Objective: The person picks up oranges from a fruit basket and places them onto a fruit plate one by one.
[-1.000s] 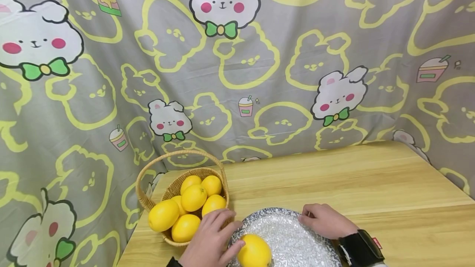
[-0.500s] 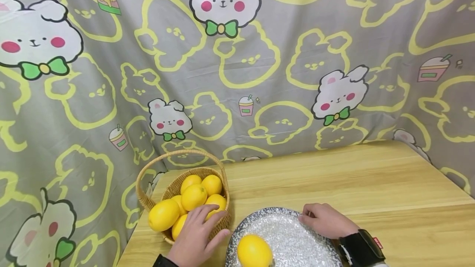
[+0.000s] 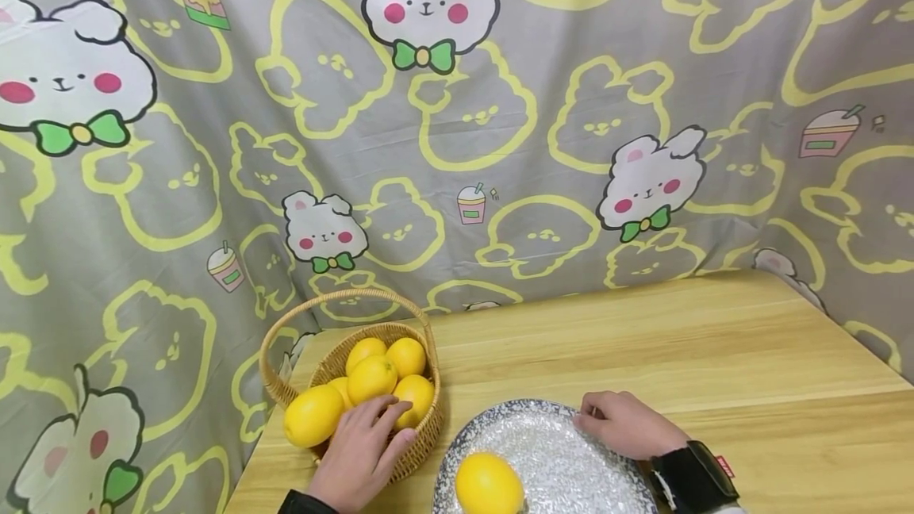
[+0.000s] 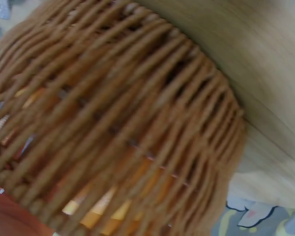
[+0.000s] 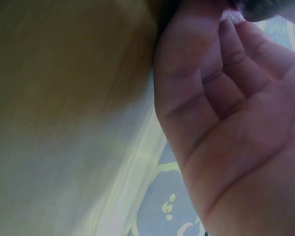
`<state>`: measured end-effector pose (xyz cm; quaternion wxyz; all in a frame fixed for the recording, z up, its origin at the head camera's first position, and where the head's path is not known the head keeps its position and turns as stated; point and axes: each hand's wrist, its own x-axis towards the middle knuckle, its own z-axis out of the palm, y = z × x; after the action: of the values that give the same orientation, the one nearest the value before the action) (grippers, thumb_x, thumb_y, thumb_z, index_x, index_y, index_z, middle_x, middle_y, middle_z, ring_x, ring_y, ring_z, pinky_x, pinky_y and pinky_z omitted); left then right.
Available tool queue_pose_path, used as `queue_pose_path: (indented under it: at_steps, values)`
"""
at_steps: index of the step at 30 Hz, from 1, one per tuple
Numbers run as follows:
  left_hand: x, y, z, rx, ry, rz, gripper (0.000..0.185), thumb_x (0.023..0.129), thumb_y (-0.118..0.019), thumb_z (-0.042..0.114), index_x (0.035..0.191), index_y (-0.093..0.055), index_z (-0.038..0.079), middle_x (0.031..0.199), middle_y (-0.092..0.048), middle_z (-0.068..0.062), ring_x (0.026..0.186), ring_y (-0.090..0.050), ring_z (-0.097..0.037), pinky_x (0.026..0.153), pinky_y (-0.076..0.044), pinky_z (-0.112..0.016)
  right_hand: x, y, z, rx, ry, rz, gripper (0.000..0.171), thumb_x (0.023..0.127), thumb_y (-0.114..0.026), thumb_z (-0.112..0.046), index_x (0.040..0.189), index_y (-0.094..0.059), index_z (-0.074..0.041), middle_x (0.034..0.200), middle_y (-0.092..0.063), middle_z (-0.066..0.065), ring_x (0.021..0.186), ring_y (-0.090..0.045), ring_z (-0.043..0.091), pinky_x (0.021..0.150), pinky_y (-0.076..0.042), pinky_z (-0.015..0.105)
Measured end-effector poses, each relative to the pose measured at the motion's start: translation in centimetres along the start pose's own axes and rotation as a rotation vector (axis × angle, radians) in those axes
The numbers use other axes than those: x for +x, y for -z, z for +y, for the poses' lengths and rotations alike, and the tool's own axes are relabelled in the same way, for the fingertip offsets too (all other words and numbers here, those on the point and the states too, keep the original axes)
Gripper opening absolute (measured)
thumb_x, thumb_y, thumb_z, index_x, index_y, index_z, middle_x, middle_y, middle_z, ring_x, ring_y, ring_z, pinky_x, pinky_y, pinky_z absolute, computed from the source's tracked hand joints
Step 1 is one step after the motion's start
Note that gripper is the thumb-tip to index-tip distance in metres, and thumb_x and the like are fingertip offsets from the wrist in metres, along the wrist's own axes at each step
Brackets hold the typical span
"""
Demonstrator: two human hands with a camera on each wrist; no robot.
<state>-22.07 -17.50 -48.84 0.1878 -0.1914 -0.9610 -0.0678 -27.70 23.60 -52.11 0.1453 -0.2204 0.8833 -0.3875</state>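
My left hand reaches over the front rim of a wicker basket, its fingers over the lemons and its thumb spread apart. Several yellow lemons fill the basket; the hand covers the one at the front. The left wrist view is filled by the basket's woven side. On a round speckled plate lies a single lemon. My right hand holds the plate's right rim with curled fingers. In the right wrist view, the right hand's fingertips meet the plate's dark edge.
Both the basket and the plate stand on a wooden table. The basket's tall arched handle rises at its back left. A grey patterned curtain hangs behind and beside the table.
My left hand has moved left, away from the lemon on the plate, and over the front of the basket. The right hand, the plate and its lemon have stayed in place.
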Motion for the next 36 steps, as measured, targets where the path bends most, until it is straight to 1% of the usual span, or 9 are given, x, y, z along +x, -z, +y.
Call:
queue_pose_path:
  at_steps: [6, 8, 14, 18, 21, 25, 31, 34, 36]
  values:
    - [-0.1, -0.4, -0.7, -0.029, 0.036, -0.051, 0.029, 0.106, -0.056, 0.041, 0.127, -0.069, 0.026, 0.128, -0.066, 0.0, 0.118, -0.064, -0.022, 0.098, -0.048, -0.048, 0.0, 0.0, -0.1, 0.016, -0.011, -0.006, 0.024, 0.106, -0.057, -0.033, 0.094, -0.065, -0.014, 0.071, -0.054, -0.002, 0.057, -0.041, 0.008, 0.057, -0.034, 0.027]
    - [-0.1, -0.4, -0.9, -0.031, 0.04, -0.058, 0.028, 0.106, -0.056, 0.041, 0.126, -0.069, 0.026, 0.128, -0.066, 0.0, 0.117, -0.065, -0.022, 0.097, -0.049, -0.047, 0.0, 0.0, 0.0, 0.016, -0.012, -0.008, 0.024, 0.106, -0.057, -0.033, 0.094, -0.065, -0.014, 0.071, -0.054, -0.002, 0.057, -0.041, 0.008, 0.057, -0.034, 0.027]
    - [0.0, -0.5, -1.3, -0.036, 0.035, -0.044, 0.031, 0.106, -0.058, 0.036, 0.132, -0.067, 0.023, 0.124, -0.068, 0.003, 0.111, -0.067, -0.017, 0.094, -0.053, -0.044, 0.2, -0.1, 0.2, -0.006, -0.007, 0.004, 0.024, 0.106, -0.057, -0.034, 0.094, -0.065, -0.015, 0.07, -0.055, -0.004, 0.057, -0.042, 0.007, 0.057, -0.034, 0.026]
    - [-0.1, -0.3, -1.3, -0.021, 0.021, -0.034, 0.036, 0.105, -0.058, 0.037, 0.137, -0.063, 0.022, 0.126, -0.067, 0.002, 0.109, -0.067, -0.016, 0.094, -0.054, -0.042, 0.2, -0.1, 0.2, 0.001, -0.005, 0.002, 0.024, 0.106, -0.057, -0.035, 0.094, -0.065, -0.015, 0.07, -0.053, -0.004, 0.057, -0.041, 0.007, 0.057, -0.034, 0.027]
    - [0.0, 0.0, -1.5, 0.016, -0.02, 0.011, 0.037, 0.103, -0.063, 0.038, 0.136, -0.065, 0.021, 0.125, -0.068, 0.002, 0.11, -0.067, -0.015, 0.095, -0.054, -0.041, 0.1, -0.1, 0.2, 0.004, -0.001, 0.0, 0.024, 0.106, -0.057, -0.034, 0.094, -0.065, -0.015, 0.07, -0.053, -0.003, 0.057, -0.041, 0.007, 0.057, -0.034, 0.027]
    - [0.3, 0.9, -2.0, 0.079, -0.061, 0.118, 0.037, 0.097, -0.072, 0.038, 0.129, -0.069, 0.019, 0.121, -0.069, 0.0, 0.109, -0.066, -0.018, 0.094, -0.054, -0.041, 0.1, -0.1, 0.1, -0.005, 0.007, 0.005, 0.024, 0.106, -0.057, -0.034, 0.094, -0.065, -0.015, 0.072, -0.055, -0.003, 0.058, -0.043, 0.007, 0.058, -0.035, 0.027]
    - [0.9, 2.0, -3.7, 0.165, -0.045, 0.23, 0.039, 0.087, -0.082, 0.03, 0.118, -0.071, 0.012, 0.112, -0.069, -0.011, 0.104, -0.066, -0.031, 0.089, -0.055, -0.048, 0.0, -0.1, 0.1, -0.008, 0.003, 0.006, 0.023, 0.106, -0.057, -0.034, 0.094, -0.065, -0.015, 0.072, -0.056, -0.003, 0.058, -0.042, 0.006, 0.058, -0.034, 0.027]
    - [0.8, 2.3, -4.2, 0.196, -0.037, 0.268, 0.037, 0.082, -0.083, 0.026, 0.114, -0.071, 0.009, 0.109, -0.068, -0.015, 0.101, -0.065, -0.034, 0.085, -0.055, -0.051, 0.0, -0.1, 0.2, -0.003, 0.01, 0.011, 0.024, 0.106, -0.057, -0.034, 0.093, -0.065, -0.015, 0.071, -0.055, -0.003, 0.058, -0.042, 0.007, 0.058, -0.035, 0.027]
    - [0.7, 2.5, -4.4, 0.21, -0.025, 0.279, 0.036, 0.082, -0.082, 0.024, 0.112, -0.071, 0.009, 0.108, -0.068, -0.015, 0.1, -0.065, -0.035, 0.084, -0.055, -0.051, 0.0, -0.2, 0.2, -0.003, 0.01, 0.013, 0.024, 0.105, -0.057, -0.034, 0.093, -0.065, -0.015, 0.071, -0.055, -0.003, 0.058, -0.043, 0.006, 0.058, -0.035, 0.027]
